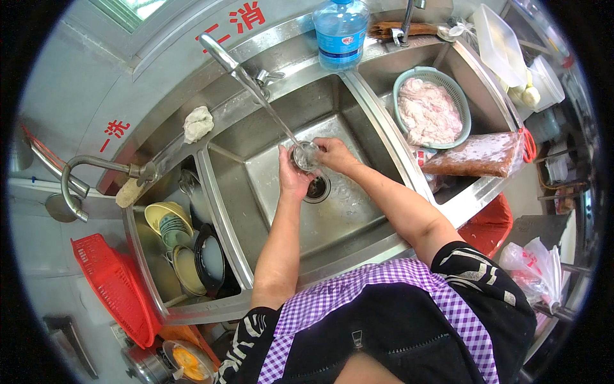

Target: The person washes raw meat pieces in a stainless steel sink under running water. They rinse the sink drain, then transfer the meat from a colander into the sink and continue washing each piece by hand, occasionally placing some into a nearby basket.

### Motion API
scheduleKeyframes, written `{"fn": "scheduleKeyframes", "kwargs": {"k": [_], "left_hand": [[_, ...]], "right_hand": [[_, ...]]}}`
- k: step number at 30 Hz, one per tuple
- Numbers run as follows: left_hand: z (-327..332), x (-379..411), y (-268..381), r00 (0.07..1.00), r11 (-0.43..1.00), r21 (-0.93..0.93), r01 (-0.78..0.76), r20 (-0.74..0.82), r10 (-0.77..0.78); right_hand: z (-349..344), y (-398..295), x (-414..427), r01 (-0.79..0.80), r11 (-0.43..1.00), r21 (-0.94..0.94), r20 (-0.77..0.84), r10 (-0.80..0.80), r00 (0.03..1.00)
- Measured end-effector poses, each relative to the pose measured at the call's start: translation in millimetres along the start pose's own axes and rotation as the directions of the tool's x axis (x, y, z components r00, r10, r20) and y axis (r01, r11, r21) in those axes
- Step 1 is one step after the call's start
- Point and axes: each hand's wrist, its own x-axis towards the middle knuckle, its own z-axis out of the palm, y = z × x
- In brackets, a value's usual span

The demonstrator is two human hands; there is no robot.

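Over the middle basin of a stainless steel sink (230, 168), my left hand (293, 175) supports a small round cup-like vessel (303, 157) from below and the side. The fingers of my right hand (333, 152) are at its right rim. A stream of water (273, 115) runs from the chrome faucet (223, 55) down into the vessel. Splashing water blurs it, so I cannot tell whether it is glass or metal. Just below my hands lies the round drain (317, 188).
The left basin holds yellow bowls (163, 216), a black pot (210, 257) and other dishes. In the right basin are a colander (467, 110) of pale pink meat and a bagged brown block (472, 156). A large water bottle (340, 36) stands behind; a red basket (115, 288) leans left.
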Motion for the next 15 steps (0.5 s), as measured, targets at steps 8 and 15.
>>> {"fn": "scheduleKeyframes", "kwargs": {"k": [8, 15], "left_hand": [[-18.6, 10.3, -2.5, 0.966, 0.966, 0.050, 0.255, -0.048, -0.253], [-15.5, 6.3, 0.1, 0.957, 0.985, 0.051, 0.164, -0.249, -0.146]], "right_hand": [[-9.3, -13.6, -2.2, 0.139, 0.975, -0.171, -0.224, -0.176, 0.959], [-2.9, -10.2, -8.7, 0.446, 0.891, -0.081, 0.072, -0.441, 0.895]]}}
